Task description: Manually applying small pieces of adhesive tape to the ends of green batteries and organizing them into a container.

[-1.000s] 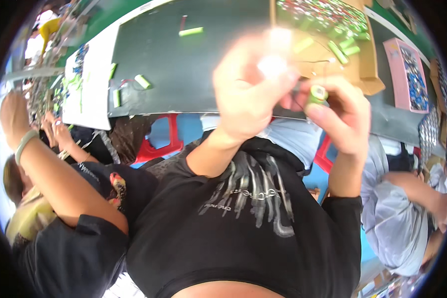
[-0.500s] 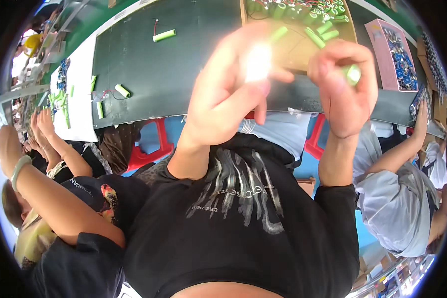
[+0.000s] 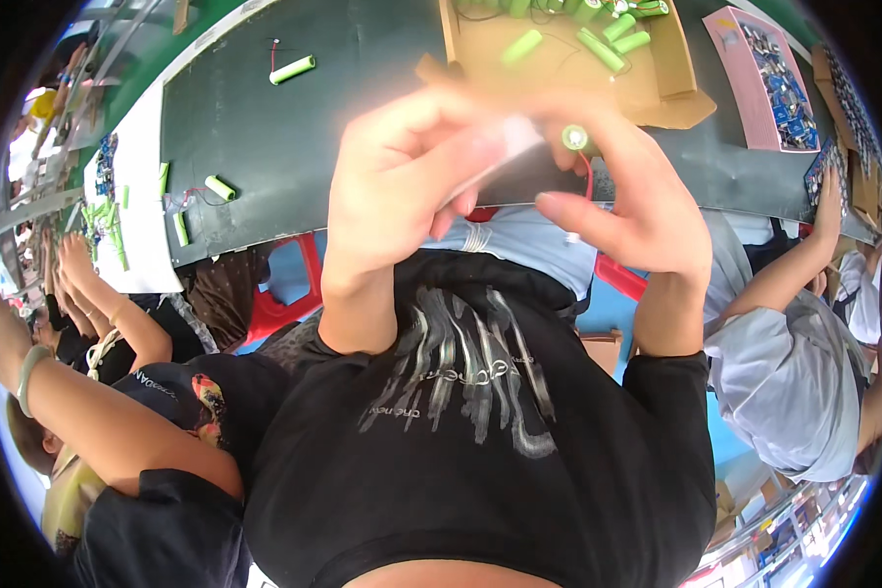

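My left hand (image 3: 387,181) is closed around a pale, flat thing (image 3: 510,139), blurred and overexposed, whose kind I cannot make out. Close to it on the right, my right hand (image 3: 647,191) curls its fingers about a green cylindrical battery cell (image 3: 574,137), seen end-on. A red wire (image 3: 588,176) hangs from the cell, ending near a small white plug (image 3: 572,237) below my thumb. Both hands are raised over the near edge of the dark table. Beyond them, a cardboard box (image 3: 671,110) holds several more green cells with wires.
A pink box (image 3: 730,73) of small blue circuit boards stands at the right. One wired cell (image 3: 293,70) lies on the table (image 3: 363,59); others are farther left. Co-workers' arms show at the left (image 3: 118,421) and right (image 3: 784,265).
My right hand has moved left and turned, bringing the cell nearer my left hand and its red wire into sight. The glare at my left hand has faded, revealing a pale thing.
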Available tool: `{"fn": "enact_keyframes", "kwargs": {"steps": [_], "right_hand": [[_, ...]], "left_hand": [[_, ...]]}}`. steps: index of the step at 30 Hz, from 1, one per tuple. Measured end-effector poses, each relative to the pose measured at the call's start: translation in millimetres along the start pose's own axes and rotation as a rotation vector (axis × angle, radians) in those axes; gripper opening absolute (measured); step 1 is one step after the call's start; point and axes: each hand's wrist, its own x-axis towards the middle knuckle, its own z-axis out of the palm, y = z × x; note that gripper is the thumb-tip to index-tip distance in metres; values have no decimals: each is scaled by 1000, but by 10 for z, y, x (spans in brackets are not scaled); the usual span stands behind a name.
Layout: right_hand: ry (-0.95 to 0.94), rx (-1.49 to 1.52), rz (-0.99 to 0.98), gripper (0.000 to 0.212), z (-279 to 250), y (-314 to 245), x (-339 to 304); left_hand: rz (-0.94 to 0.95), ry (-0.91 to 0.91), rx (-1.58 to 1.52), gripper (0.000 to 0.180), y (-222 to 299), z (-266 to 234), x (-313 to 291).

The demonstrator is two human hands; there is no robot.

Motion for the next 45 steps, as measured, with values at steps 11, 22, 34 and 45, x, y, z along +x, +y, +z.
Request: {"fn": "enact_keyframes", "kwargs": {"steps": [11, 22, 34, 45], "right_hand": [[-14, -19, -269, 62, 38, 70, -65], [360, 742, 145, 29, 222, 86, -139], [224, 1068, -17, 37, 90, 233, -186], [707, 86, -485, 25, 1301, 68, 1364]], "left_hand": [[-72, -140, -10, 10, -50, 147, 40], [189, -59, 424, 10, -182, 298, 20], [598, 328, 593, 9, 7, 246, -33], [1086, 238, 34, 21, 298, -324, -421]]}}
